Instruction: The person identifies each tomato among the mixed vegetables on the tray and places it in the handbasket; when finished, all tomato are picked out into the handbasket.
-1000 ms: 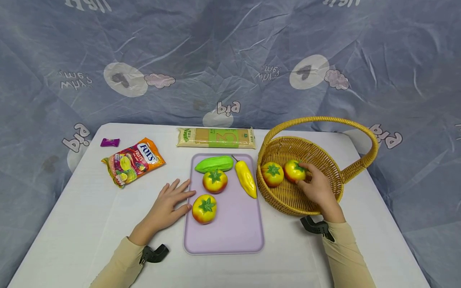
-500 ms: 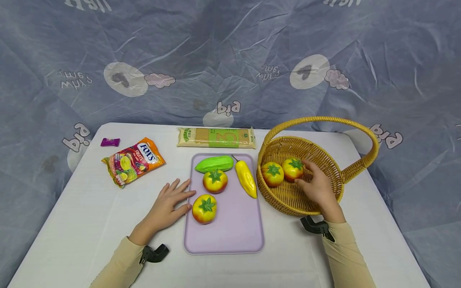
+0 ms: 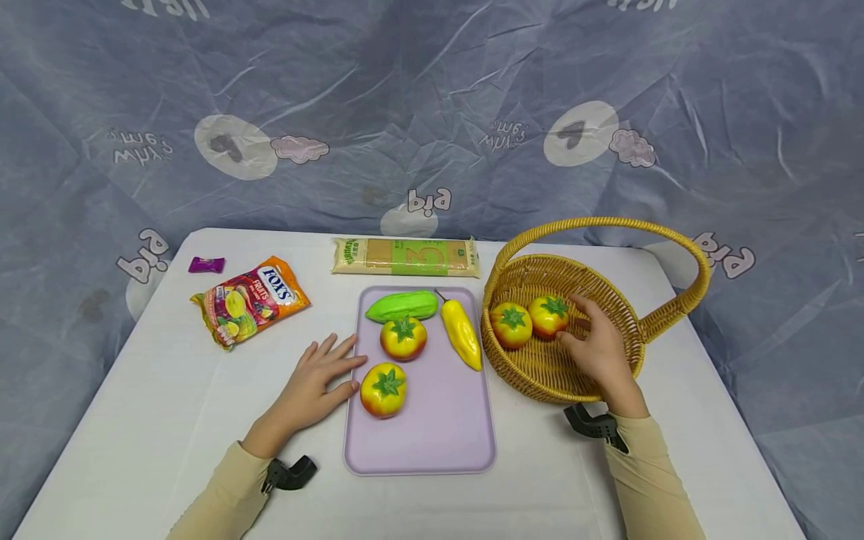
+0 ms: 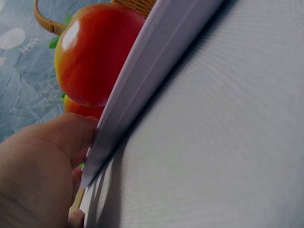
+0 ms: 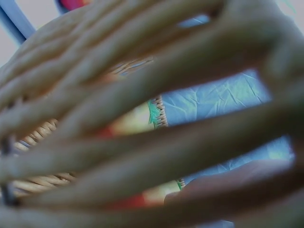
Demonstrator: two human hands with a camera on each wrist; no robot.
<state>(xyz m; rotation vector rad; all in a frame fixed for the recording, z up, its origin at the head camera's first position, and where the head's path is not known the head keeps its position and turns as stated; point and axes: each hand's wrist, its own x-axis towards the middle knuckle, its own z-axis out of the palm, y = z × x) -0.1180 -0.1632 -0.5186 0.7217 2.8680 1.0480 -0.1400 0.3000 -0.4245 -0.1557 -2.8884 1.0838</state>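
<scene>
Basket (image 3: 540,276) held two fruits (image 3: 550,318), 9 o'clock; right hand (image 3: 601,351) relaxed, left hand (image 3: 316,386) splayed; only right-wrist view peered through weave (image 5: 142,164).

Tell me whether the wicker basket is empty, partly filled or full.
Partly filled: in the head view, two red-and-yellow fruits sit inside the wicker basket, with bare weave visible beside them.
</scene>
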